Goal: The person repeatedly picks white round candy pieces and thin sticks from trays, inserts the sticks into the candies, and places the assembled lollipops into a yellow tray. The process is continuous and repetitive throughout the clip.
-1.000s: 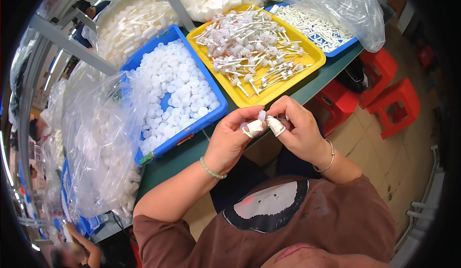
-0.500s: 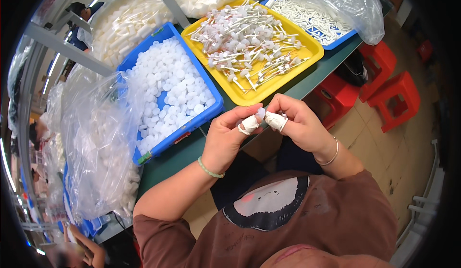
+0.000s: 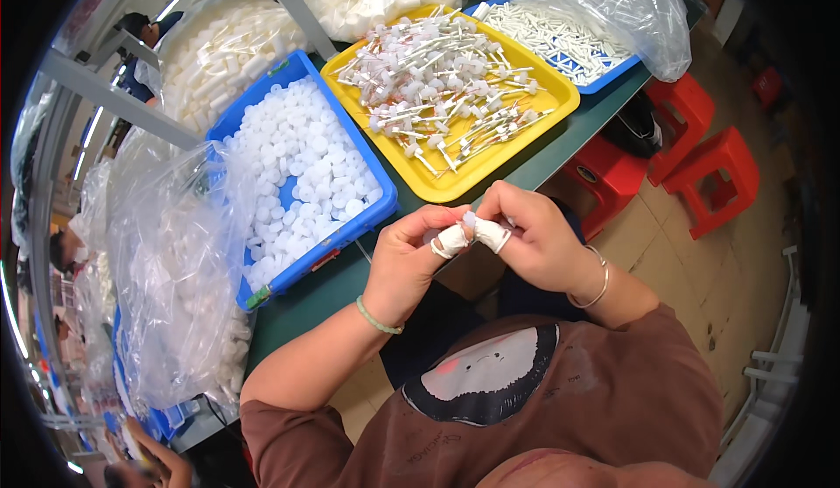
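While both hands meet at the table's near edge, the scene from largest to smallest reads:

Table: a dark green work table [image 3: 341, 282] runs diagonally under the trays, its near edge just beyond the hands.
Bags: a large clear plastic bag [image 3: 166, 269] of white parts slumps at the left over the blue tray's end; more clear bags [image 3: 604, 3] lie across the far trays.
Blue tray: a blue rectangular plastic tray [image 3: 385, 212] holds a heap of small white round caps [image 3: 297, 173].
Yellow tray: a yellow rectangular plastic tray [image 3: 437, 191] sits just right of the blue one, filled with thin white tube-and-nozzle pieces [image 3: 446, 86].
Far tray: a second blue tray [image 3: 617, 68] with white sticks lies partly under a bag.
Stools: two red plastic stools [image 3: 709, 169] stand on the tiled floor at the right, under and beside the table.
Left hand: the left hand [image 3: 407, 265], with a pale green bead bracelet [image 3: 376, 320] on its wrist, is curled, thumb and forefinger pinched on the small part; the fingertip wears a white finger cot [image 3: 451, 240].
Right hand: the right hand [image 3: 534, 243], with a thin metal bangle [image 3: 595, 291], is likewise curled and pinching the same part from the other side, its fingertip in a white cot too.
Held part: a small white plastic piece [image 3: 470, 221] sits between the two sets of fingertips, in front of the chest, just off the table's edge and near the yellow tray's front corner; its exact shape is too small to tell.
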`<state>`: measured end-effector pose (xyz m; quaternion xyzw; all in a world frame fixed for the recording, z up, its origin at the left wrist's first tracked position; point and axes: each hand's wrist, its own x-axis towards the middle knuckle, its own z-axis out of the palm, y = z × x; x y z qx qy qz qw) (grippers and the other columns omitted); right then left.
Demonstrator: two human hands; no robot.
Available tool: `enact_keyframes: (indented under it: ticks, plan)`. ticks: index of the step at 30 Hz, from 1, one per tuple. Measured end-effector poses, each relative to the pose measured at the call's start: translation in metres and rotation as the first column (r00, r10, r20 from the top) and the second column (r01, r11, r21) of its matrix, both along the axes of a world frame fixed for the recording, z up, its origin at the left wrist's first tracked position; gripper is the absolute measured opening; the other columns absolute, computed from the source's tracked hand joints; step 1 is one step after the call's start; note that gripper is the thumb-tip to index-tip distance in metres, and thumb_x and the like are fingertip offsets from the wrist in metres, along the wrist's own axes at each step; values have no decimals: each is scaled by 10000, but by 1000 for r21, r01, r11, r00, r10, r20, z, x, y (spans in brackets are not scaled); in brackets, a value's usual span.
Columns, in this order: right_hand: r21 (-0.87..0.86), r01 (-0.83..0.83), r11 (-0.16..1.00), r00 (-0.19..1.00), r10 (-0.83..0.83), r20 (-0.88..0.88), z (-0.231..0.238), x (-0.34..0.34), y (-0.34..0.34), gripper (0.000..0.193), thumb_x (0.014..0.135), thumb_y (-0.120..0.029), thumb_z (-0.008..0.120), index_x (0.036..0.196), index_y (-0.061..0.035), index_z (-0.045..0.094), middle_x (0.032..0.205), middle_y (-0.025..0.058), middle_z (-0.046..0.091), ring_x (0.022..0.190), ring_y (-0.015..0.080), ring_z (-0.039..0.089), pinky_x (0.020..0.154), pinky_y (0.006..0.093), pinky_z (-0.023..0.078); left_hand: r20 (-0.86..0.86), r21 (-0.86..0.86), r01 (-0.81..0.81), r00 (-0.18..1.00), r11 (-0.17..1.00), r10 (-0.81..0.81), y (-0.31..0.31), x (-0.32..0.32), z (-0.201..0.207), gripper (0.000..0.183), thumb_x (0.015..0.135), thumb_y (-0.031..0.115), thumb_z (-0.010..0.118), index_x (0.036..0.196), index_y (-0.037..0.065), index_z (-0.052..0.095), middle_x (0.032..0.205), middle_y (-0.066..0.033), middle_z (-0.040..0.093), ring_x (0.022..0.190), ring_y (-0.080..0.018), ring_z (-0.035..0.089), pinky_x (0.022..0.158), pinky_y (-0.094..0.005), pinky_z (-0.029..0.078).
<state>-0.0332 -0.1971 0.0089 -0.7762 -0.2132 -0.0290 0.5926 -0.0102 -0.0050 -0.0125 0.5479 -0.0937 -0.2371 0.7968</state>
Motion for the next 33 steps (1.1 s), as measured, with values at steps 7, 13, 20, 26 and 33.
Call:
enact_keyframes:
  ticks: [7,13,20,26,33]
  plan:
    - [-117,98,988,990,-84,114,-4,9,-1,206,830,-156,680,950,-29,571,789,82,596,723,189,594,666,303,474,-26,-67,-18,1000,998,16,0,3,1,209,936,154,594,1118,52,583,1045,-22,626,814,-47,545,690,-184,468]
    - [-442,735,514,670,-454,588,31,110,-157,216,803,-82,589,1007,-22,629,898,165,671,848,317,651,765,376,505,-129,-157,-29,992,987,8,-5,6,8,176,957,147,548,1119,79,544,1109,-76,631,751,-52,537,636,-182,467]
    - [-817,350,458,934,-234,269,20,182,-198,131,714,-32,632,839,-15,668,854,163,673,809,310,643,741,367,504,-165,-174,-29,986,984,0,-3,9,6,188,957,178,551,1121,86,536,1116,-77,623,761,-60,545,652,-191,470]
    - [-749,438,497,895,-322,309,14,174,-184,173,719,4,610,885,23,656,833,173,672,794,288,647,742,348,499,-177,-184,-32,984,982,-1,1,9,8,214,958,251,559,1109,104,527,1091,-61,621,764,-66,534,638,-204,456]
    - [-651,381,656,924,-297,241,13,174,-181,243,721,-1,593,949,38,669,878,177,681,845,272,656,791,336,502,-215,-224,-25,976,974,-25,0,11,8,201,957,174,556,1136,81,544,1129,-85,628,759,-50,553,673,-192,484]
